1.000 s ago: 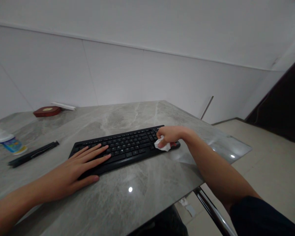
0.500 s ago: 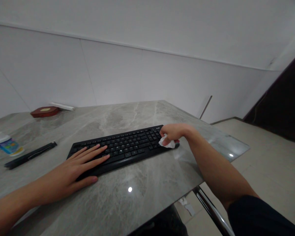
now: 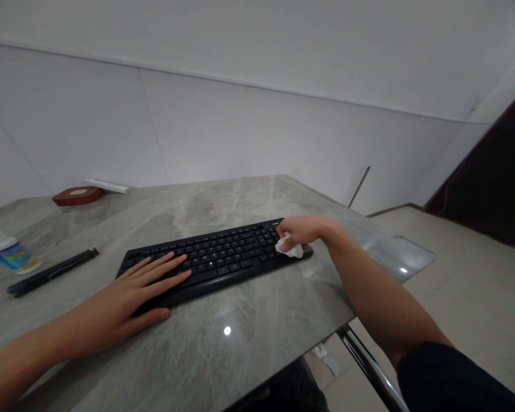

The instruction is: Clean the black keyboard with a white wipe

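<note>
A black keyboard (image 3: 223, 257) lies at a slant on the grey marbled table (image 3: 257, 326). Across its left end rests my left hand (image 3: 137, 292), palm down with the fingers spread over the keys and the thumb near the front edge. My right hand (image 3: 300, 232) is closed on a crumpled white tissue (image 3: 289, 247) at the keyboard's right end, over the number keys. The fingers and the tissue hide part of those keys.
On the left stand a white spray bottle (image 3: 11, 252) with a blue label and, beside it, a long dark brush (image 3: 54, 272). A reddish-brown box (image 3: 78, 196) and a white strip (image 3: 107, 186) lie near the wall. White scraps (image 3: 326, 357) are below the table edge.
My right hand with the tissue has shifted very slightly left over the number keys. My left hand and the keyboard stay in place.
</note>
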Available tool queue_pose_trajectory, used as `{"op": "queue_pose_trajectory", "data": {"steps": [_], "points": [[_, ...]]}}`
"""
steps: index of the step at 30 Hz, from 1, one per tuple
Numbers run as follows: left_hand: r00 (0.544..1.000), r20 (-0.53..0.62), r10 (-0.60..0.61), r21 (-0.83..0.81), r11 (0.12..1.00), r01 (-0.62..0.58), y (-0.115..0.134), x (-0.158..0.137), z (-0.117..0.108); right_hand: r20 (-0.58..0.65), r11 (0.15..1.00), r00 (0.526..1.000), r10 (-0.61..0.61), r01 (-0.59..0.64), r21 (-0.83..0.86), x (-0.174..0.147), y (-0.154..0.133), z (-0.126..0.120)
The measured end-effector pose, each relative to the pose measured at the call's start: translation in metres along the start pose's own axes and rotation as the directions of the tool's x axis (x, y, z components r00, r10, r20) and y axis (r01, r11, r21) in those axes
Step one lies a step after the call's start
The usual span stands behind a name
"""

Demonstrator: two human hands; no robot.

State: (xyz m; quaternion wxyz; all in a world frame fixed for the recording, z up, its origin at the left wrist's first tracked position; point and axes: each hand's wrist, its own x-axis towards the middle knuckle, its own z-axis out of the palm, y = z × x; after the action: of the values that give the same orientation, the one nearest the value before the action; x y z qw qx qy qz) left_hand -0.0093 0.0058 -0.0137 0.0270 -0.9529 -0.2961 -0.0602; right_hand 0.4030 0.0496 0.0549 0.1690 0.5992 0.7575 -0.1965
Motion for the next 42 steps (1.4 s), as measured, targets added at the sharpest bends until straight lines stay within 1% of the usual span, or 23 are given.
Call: {"op": "queue_pose_trajectory", "data": {"steps": [1,2,4,6,7,8,10,13,15,17,19,21,22,26,29,31,32,34,36,38,40,42], "points": [[1.000,-0.001,-0.002,-0.006,1.000,0.002,0.000,0.000,0.000,0.002,0.999,0.999,-0.039,0.039,0.025,0.001,-0.002,0.001],[1.000,-0.001,-0.005,-0.014,1.000,0.005,0.000,0.000,0.000,0.006,0.998,0.999,-0.046,0.046,0.044,0.002,-0.003,0.002],[1.000,0.004,-0.010,-0.025,1.000,0.011,-0.001,0.000,0.001,0.017,0.998,0.999,0.037,-0.037,0.045,0.002,0.003,0.002],[1.000,0.018,-0.010,-0.026,1.000,0.011,-0.002,0.000,0.001,0.020,0.988,0.988,0.151,-0.151,0.028,0.001,0.015,0.000],[1.000,0.020,-0.008,-0.025,1.000,0.009,-0.002,0.000,0.001,0.012,0.983,0.983,0.185,-0.185,0.019,0.001,0.020,-0.001],[1.000,0.018,-0.007,-0.026,1.000,0.008,-0.001,0.000,0.000,-0.006,0.979,0.979,0.206,-0.206,0.011,0.001,0.025,-0.002],[1.000,0.002,-0.005,-0.033,0.999,0.005,-0.001,0.000,0.000,-0.072,0.978,0.975,0.210,-0.211,-0.006,0.004,0.029,-0.004],[1.000,-0.013,-0.007,-0.040,0.999,0.007,0.000,0.000,0.000,-0.199,0.981,0.962,0.185,-0.194,-0.030,0.011,0.025,-0.006],[1.000,-0.011,-0.010,-0.040,0.999,0.010,0.000,0.000,0.000,-0.237,0.982,0.957,0.168,-0.183,-0.044,0.014,0.022,-0.006],[1.000,-0.007,-0.015,-0.044,0.999,0.014,0.000,0.000,0.000,-0.201,0.984,0.967,0.158,-0.172,-0.051,0.012,0.021,-0.005],[1.000,-0.005,-0.016,-0.049,0.999,0.015,0.000,0.001,0.000,-0.102,0.987,0.984,0.148,-0.154,-0.048,0.007,0.021,-0.004],[1.000,0.001,-0.016,-0.050,0.999,0.016,0.001,0.001,-0.001,-0.023,0.991,0.992,0.125,-0.126,-0.054,0.002,0.021,-0.004],[1.000,0.004,-0.014,-0.048,0.999,0.015,0.001,0.001,-0.001,-0.007,0.992,0.994,0.108,-0.108,-0.063,0.000,0.020,-0.004],[0.999,0.030,-0.013,-0.030,0.999,0.014,0.001,0.000,-0.002,-0.034,0.997,0.999,0.011,-0.013,-0.074,-0.001,0.009,-0.003],[0.999,0.039,-0.017,-0.032,0.999,0.018,0.001,-0.001,-0.003,-0.061,0.994,0.993,-0.104,0.102,-0.032,0.004,-0.005,0.001],[0.999,0.028,-0.021,-0.056,0.998,0.023,0.001,0.000,-0.003,-0.125,0.979,0.972,-0.201,0.193,-0.069,0.006,-0.015,0.005],[1.000,0.022,-0.022,-0.069,0.997,0.023,0.001,0.000,-0.003,-0.166,0.969,0.958,-0.236,0.220,-0.108,0.006,-0.020,0.007],[1.000,0.016,-0.021,-0.087,0.996,0.022,0.002,0.000,-0.003,-0.233,0.959,0.935,-0.267,0.234,-0.158,0.005,-0.031,0.010],[1.000,0.023,-0.013,-0.089,0.996,0.014,0.002,0.001,-0.003,-0.267,0.956,0.919,-0.289,0.264,-0.127,0.004,-0.041,0.015],[0.999,0.037,-0.005,-0.078,0.997,0.008,0.003,0.001,-0.004,-0.290,0.937,0.892,-0.346,0.344,-0.060,0.005,-0.051,0.020],[0.998,0.058,-0.008,-0.063,0.998,0.011,0.005,0.002,-0.006,-0.329,0.901,0.848,-0.416,0.433,-0.023,0.008,-0.061,0.027],[0.994,0.101,-0.027,-0.056,0.998,0.033,0.007,0.003,-0.009,-0.380,0.871,0.802,-0.461,0.490,-0.024,0.011,-0.071,0.035]]}}
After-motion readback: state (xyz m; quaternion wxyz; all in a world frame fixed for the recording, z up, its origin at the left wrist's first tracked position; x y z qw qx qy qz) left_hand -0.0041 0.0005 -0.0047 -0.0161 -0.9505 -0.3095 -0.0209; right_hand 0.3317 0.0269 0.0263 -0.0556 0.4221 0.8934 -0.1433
